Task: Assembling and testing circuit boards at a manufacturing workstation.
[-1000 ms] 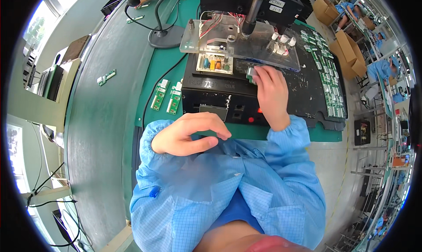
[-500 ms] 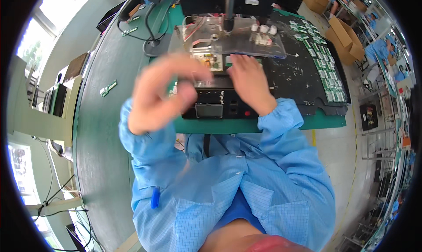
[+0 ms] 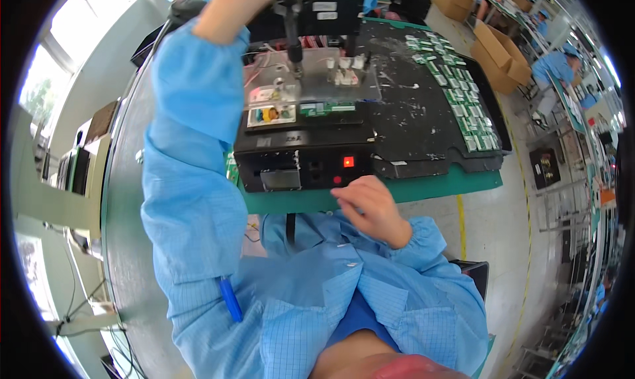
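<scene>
My left hand (image 3: 241, 5) is raised to the top of the picture, beside the upright black post of a test fixture. Its fingers run out of view, so I cannot make out what they touch. Just in front of the black fixture box (image 3: 284, 170) hovers my right hand (image 3: 374, 207), empty, with thumb and forefinger apart, close to a round red button (image 3: 337, 179). Above that button a square red light (image 3: 348, 161) glows. A clear plate (image 3: 311, 81) spans the fixture. Below its front edge lie a green circuit board (image 3: 329, 108) and a pale board with a yellow part (image 3: 271, 116).
Rows of small green boards (image 3: 468, 104) cover the right side of the black mat (image 3: 410, 114). Cardboard boxes (image 3: 501, 58) stand on the floor beyond. Another green board (image 3: 232, 169) shows beside my left sleeve. Co-workers (image 3: 555, 75) sit at the far right.
My left hand has swung up and away to the top. My right hand has drawn back from the board to the box's front. The square red light is now lit.
</scene>
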